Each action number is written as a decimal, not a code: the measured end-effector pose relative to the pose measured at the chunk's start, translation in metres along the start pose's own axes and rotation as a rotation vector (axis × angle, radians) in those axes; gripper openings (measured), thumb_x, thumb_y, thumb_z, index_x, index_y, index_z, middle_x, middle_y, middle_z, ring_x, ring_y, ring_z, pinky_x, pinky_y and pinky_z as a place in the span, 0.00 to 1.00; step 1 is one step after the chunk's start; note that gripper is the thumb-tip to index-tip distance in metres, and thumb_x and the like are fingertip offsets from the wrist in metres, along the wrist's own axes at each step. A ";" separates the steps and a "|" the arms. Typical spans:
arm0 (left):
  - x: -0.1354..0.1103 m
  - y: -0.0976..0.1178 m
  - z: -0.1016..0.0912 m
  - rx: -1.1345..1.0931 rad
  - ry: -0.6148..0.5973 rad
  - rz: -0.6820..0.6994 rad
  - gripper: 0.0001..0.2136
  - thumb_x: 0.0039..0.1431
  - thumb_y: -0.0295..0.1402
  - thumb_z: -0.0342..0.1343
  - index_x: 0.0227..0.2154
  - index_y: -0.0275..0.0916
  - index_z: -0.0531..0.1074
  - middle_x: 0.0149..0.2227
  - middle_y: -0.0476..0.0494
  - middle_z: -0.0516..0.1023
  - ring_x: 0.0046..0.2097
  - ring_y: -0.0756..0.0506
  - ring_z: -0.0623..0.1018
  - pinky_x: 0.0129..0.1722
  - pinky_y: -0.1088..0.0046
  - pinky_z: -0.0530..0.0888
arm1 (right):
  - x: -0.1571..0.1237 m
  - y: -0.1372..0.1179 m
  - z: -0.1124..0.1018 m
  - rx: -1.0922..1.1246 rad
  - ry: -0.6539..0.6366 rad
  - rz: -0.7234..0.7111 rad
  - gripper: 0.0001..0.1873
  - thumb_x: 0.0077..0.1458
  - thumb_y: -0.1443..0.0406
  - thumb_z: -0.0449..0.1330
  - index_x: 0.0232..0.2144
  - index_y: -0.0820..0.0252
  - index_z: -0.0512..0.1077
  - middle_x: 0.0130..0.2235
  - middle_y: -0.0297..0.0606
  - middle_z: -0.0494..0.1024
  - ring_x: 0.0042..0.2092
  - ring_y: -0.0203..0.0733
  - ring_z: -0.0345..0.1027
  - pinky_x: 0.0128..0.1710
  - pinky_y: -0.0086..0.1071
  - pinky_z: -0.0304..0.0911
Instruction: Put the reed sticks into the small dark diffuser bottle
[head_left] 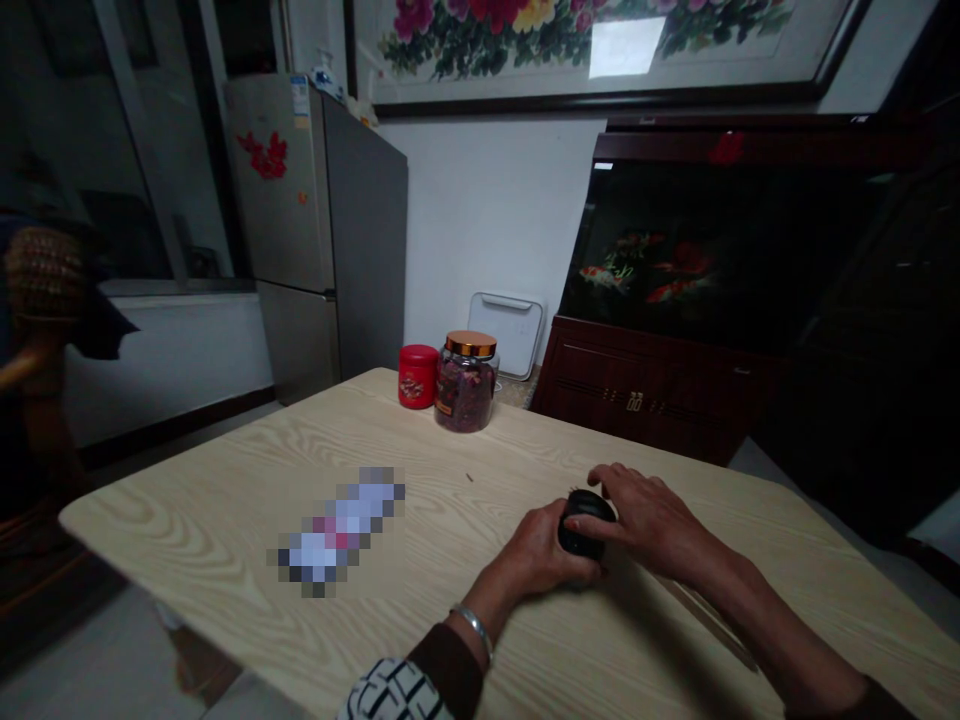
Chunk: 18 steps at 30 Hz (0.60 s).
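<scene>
A small round black object (583, 522) sits on the light wooden table (225, 500), between both hands. My left hand (536, 555) wraps round its near side, fingers curled against it. My right hand (651, 518) rests on top of it from the right, fingers bent over it. A silver bangle (474, 627) circles my left wrist. What the black object is I cannot make out.
A glass jar with a copper lid (466, 382) and a small red tin (418, 376) stand at the table's far edge. A blurred-out item (341, 530) lies mid-table. Behind are a grey fridge (322, 230), a dark fish tank (675, 250) on a cabinet, and a white box (506, 330).
</scene>
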<state>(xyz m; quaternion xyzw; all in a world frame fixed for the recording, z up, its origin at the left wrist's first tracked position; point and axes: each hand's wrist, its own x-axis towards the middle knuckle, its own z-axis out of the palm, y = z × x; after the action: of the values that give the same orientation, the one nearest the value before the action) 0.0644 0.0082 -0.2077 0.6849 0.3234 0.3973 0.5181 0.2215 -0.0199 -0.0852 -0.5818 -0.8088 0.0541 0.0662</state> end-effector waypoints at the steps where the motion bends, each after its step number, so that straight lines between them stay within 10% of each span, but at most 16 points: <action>1: 0.000 0.000 0.000 0.019 0.006 -0.007 0.31 0.37 0.34 0.72 0.49 0.36 0.73 0.42 0.44 0.79 0.42 0.42 0.76 0.40 0.70 0.72 | 0.002 -0.001 0.002 -0.018 -0.004 -0.002 0.26 0.58 0.48 0.55 0.47 0.63 0.72 0.46 0.52 0.75 0.46 0.58 0.70 0.50 0.53 0.61; 4: 0.000 0.001 -0.001 0.063 0.032 0.005 0.31 0.36 0.35 0.72 0.48 0.36 0.73 0.42 0.44 0.79 0.42 0.42 0.75 0.41 0.70 0.72 | 0.003 0.001 0.000 0.074 -0.093 -0.099 0.27 0.55 0.58 0.59 0.55 0.63 0.69 0.51 0.52 0.73 0.52 0.57 0.68 0.53 0.49 0.61; 8: 0.001 -0.002 -0.001 0.052 0.050 0.051 0.31 0.37 0.36 0.72 0.48 0.35 0.73 0.44 0.41 0.79 0.44 0.40 0.75 0.43 0.68 0.72 | 0.000 0.004 -0.005 0.201 -0.162 -0.157 0.51 0.47 0.58 0.65 0.69 0.57 0.49 0.67 0.51 0.57 0.66 0.58 0.51 0.61 0.50 0.53; 14: 0.002 -0.009 -0.001 0.073 0.035 0.032 0.32 0.36 0.36 0.73 0.48 0.36 0.73 0.41 0.44 0.79 0.41 0.42 0.76 0.40 0.70 0.72 | 0.002 0.002 -0.001 0.016 -0.097 -0.042 0.30 0.52 0.54 0.61 0.55 0.60 0.69 0.50 0.51 0.73 0.50 0.58 0.70 0.52 0.53 0.61; 18: 0.003 -0.010 -0.001 0.118 0.067 0.085 0.31 0.38 0.41 0.72 0.48 0.35 0.74 0.42 0.43 0.79 0.42 0.41 0.76 0.40 0.69 0.72 | 0.003 0.004 -0.006 0.156 -0.156 -0.230 0.49 0.44 0.59 0.66 0.67 0.52 0.53 0.66 0.48 0.59 0.66 0.58 0.52 0.61 0.50 0.54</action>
<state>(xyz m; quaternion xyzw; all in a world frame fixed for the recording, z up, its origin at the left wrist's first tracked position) 0.0643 0.0134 -0.2163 0.7138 0.3340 0.4221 0.4481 0.2252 -0.0154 -0.0799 -0.4726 -0.8661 0.1538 0.0541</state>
